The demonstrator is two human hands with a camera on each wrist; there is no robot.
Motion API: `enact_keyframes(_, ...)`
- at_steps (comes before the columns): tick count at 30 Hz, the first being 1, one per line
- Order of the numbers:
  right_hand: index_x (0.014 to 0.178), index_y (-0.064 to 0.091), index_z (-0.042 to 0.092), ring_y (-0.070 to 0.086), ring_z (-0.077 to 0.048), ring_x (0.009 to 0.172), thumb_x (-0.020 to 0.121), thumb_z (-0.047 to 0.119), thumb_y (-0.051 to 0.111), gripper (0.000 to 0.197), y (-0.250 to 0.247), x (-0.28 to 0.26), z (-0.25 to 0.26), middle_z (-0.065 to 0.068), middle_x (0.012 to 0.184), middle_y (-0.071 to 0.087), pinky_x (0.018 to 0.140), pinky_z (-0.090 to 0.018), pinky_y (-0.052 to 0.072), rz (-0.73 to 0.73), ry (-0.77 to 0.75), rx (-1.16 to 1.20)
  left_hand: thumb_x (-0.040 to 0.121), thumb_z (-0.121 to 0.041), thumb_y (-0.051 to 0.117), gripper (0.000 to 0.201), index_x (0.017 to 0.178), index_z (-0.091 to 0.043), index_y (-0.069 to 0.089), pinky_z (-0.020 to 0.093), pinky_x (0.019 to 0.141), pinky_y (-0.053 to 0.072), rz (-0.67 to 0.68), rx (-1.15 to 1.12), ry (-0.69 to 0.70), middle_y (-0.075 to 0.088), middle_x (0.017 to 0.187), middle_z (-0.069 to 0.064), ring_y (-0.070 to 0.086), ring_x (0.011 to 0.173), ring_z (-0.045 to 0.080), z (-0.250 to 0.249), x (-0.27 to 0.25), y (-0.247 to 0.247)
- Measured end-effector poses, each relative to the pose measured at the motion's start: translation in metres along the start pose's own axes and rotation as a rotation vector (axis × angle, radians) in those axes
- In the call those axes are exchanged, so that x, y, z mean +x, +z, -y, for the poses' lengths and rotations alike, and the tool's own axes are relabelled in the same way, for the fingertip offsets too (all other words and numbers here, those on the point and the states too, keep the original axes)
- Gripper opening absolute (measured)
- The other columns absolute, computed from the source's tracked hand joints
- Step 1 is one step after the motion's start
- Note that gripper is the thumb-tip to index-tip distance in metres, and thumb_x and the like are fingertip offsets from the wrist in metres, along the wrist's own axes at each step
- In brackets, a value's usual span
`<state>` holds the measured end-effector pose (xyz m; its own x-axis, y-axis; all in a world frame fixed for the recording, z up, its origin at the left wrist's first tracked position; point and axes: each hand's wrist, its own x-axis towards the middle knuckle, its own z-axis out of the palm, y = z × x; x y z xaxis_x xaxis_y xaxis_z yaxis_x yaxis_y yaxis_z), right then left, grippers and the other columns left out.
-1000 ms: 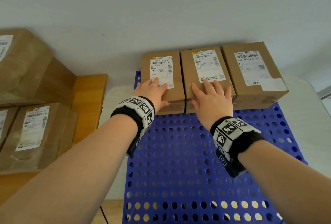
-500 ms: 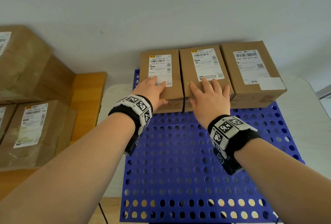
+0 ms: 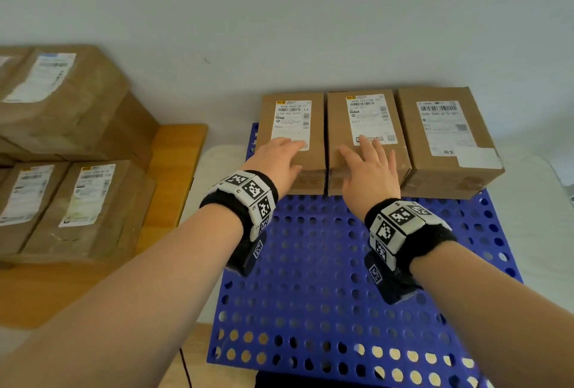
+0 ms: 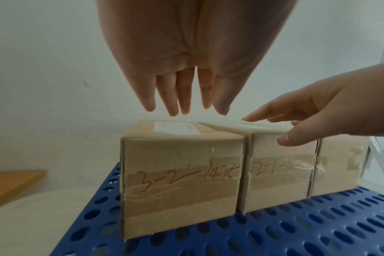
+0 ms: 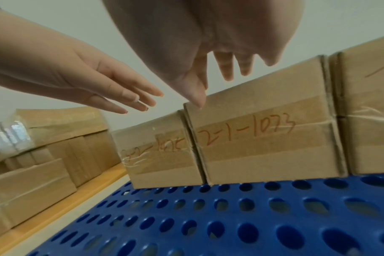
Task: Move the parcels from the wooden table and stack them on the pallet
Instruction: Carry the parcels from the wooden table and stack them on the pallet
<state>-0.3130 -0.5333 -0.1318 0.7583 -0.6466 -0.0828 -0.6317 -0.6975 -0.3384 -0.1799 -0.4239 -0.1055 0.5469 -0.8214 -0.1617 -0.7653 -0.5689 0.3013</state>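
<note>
Three brown labelled parcels stand in a row at the far edge of the blue perforated pallet (image 3: 326,263). My left hand (image 3: 281,156) is over the left parcel (image 3: 315,126), fingers straight. In the left wrist view its fingertips (image 4: 173,110) hover just above the parcel's (image 4: 180,173) top. My right hand (image 3: 369,170) lies with straight fingers over the middle parcel (image 3: 338,120). Its thumb (image 5: 196,100) touches that parcel's (image 5: 263,138) top front corner. The right parcel (image 3: 447,170) is untouched. Neither hand holds anything.
On the left, the wooden table (image 3: 174,176) carries several more brown parcels (image 3: 90,207), some stacked (image 3: 62,98). A pale wall stands close behind the pallet's row. The near part of the pallet is bare. White surface shows to the pallet's right (image 3: 534,201).
Both hands stay over the same two parcels, and the parcels have not moved. The head view has turned slightly left, showing more of the wooden table's parcels.
</note>
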Motion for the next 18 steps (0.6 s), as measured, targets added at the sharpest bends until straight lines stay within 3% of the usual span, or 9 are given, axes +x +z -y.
enact_keyframes(4,0.148,0.025,0.020,0.005,-0.023,0.146,0.093,0.002,0.043,0.061,-0.004,-0.006,0.024,-0.008,0.157,0.013,0.119,-0.035,0.009,-0.043,-0.084,0.186,0.096,-0.023,0.047,0.048,0.142,-0.018,0.036,0.031,0.109,0.031,-0.106,-0.061,-0.019,0.039,0.145,0.007,0.039,0.131,0.020,-0.001,-0.019,-0.008)
enact_keyframes(6,0.147,0.027,0.018,0.011,-0.022,0.145,0.093,0.002,0.042,0.059,-0.007,-0.010,0.044,-0.008,0.156,0.016,0.118,-0.033,0.017,-0.022,-0.122,0.255,0.096,-0.023,0.046,0.047,0.142,-0.018,0.036,0.030,0.107,0.030,-0.147,-0.073,-0.059,0.041,0.143,0.006,0.040,0.131,0.020,0.006,-0.033,-0.013)
enact_keyframes(9,0.147,0.027,0.016,0.016,-0.021,0.143,0.091,0.003,0.043,0.060,-0.012,-0.017,0.074,-0.007,0.155,0.019,0.113,-0.030,0.021,0.021,-0.177,0.307,0.096,-0.022,0.046,0.047,0.142,-0.018,0.037,0.029,0.106,0.030,-0.206,-0.089,-0.122,0.044,0.141,0.006,0.041,0.130,0.020,0.022,-0.058,-0.026)
enact_keyframes(14,0.144,0.033,0.011,0.032,-0.027,0.134,0.090,0.007,0.047,0.056,-0.018,-0.035,0.135,-0.013,0.144,0.036,0.108,-0.032,0.028,0.007,-0.279,0.330,0.096,-0.022,0.045,0.047,0.142,-0.018,0.036,0.027,0.106,0.027,-0.268,-0.114,-0.194,0.041,0.143,0.008,0.038,0.131,0.020,0.064,-0.106,-0.050)
enact_keyframes(18,0.143,0.033,0.012,0.035,-0.028,0.133,0.091,0.012,0.049,0.055,-0.008,-0.057,0.199,-0.013,0.143,0.037,0.106,-0.034,0.031,-0.004,-0.318,0.338,0.096,-0.024,0.045,0.047,0.142,-0.021,0.035,0.030,0.104,0.032,-0.311,-0.151,-0.248,0.041,0.143,0.008,0.043,0.127,0.022,0.112,-0.155,-0.069)
